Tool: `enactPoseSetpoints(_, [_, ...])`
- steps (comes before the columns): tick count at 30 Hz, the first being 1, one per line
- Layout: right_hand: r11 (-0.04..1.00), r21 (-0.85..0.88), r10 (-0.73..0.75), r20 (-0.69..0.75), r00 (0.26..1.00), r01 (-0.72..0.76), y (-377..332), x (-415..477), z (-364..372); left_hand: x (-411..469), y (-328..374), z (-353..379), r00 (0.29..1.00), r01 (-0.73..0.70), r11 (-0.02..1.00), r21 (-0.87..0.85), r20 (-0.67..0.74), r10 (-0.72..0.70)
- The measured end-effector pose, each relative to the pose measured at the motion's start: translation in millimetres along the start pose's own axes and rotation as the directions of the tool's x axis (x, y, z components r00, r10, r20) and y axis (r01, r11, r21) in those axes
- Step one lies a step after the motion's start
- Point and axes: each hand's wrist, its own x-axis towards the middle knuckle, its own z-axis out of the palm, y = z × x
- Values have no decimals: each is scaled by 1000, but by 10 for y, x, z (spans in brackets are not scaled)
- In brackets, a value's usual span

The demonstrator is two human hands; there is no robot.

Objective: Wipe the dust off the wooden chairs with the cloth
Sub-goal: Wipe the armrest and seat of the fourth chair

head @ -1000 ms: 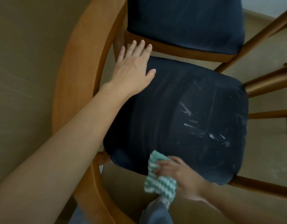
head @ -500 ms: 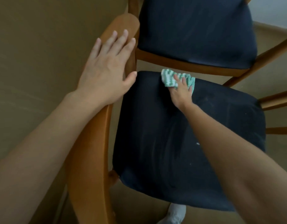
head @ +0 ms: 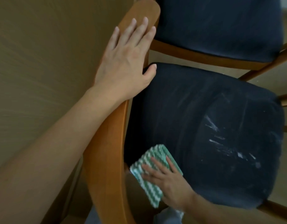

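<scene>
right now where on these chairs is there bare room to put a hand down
The near dark blue padded seat is bare from the left hand on the curved wooden backrest across to the white dust streaks; the far blue seat is bare too. Crowded: the near corner, under the right hand and green-and-white striped cloth.

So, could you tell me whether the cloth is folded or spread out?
Folded: the cloth shows a doubled-over edge just past the right hand.

Flat left grip, fingers straight, forearm stretched forward, right grip palm down, fingers spread
</scene>
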Motion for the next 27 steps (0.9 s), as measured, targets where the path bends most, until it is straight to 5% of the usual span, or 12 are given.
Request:
enactPoseSetpoints(7, [997,80,-12,30,999,9,53,-19,-93,0,-1,3,1000,1,1000,-7,-4,-1])
enactPoseSetpoints(10, [815,574,102,-14,995,-76,129,36,-274,5,-2,13,1000,-2,1000,-13,-23,2])
enactPoseSetpoints(13, [662,747,382,-266,885,-61,358,262,-559,5,-10,25,999,-5,1000,-9,-32,5])
enactPoseSetpoints(15, [724,684,400,-312,862,-89,539,538,-756,9,-16,27,999,-8,1000,-6,-35,7])
enactPoseSetpoints(19, [912,361,268,-168,948,-194,632,1054,-837,19,-23,30,999,-7,1000,-6,-35,7])
enactPoseSetpoints(22, [890,396,334,-229,914,-226,445,1098,-637,21,-41,31,999,-16,1000,-12,-39,15])
enactPoseSetpoints(27, [921,378,186,-208,960,-97,-10,739,-234,9,-34,4,1000,-11,1000,-24,-23,10])
